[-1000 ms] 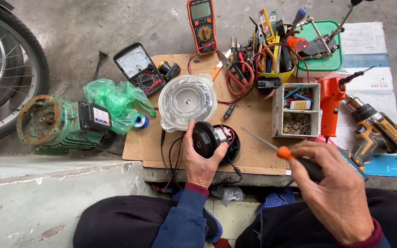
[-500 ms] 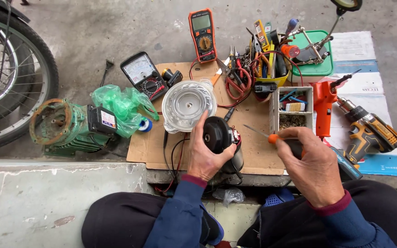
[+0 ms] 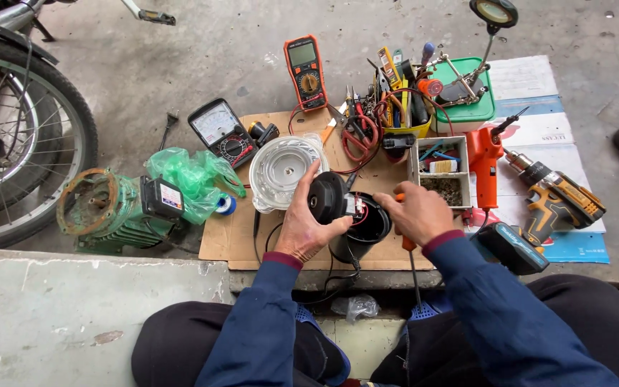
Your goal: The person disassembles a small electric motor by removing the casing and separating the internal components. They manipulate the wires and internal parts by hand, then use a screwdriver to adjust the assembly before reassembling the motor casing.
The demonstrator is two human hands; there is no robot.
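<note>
cardboard sheet [image 3: 245, 244] on concrete floor [image 3: 202, 57]; bears analog meter [image 3: 222, 134]; parts box [image 3: 442, 172]

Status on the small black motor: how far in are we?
Done: the white ribbed cover is off and lies on the cardboard. In hand: the left hand holds the black round part tilted beside the open black housing, red wires showing; the right hand holds an orange-handled screwdriver at the housing. Left: both parts are apart, the cover not refitted.
</note>
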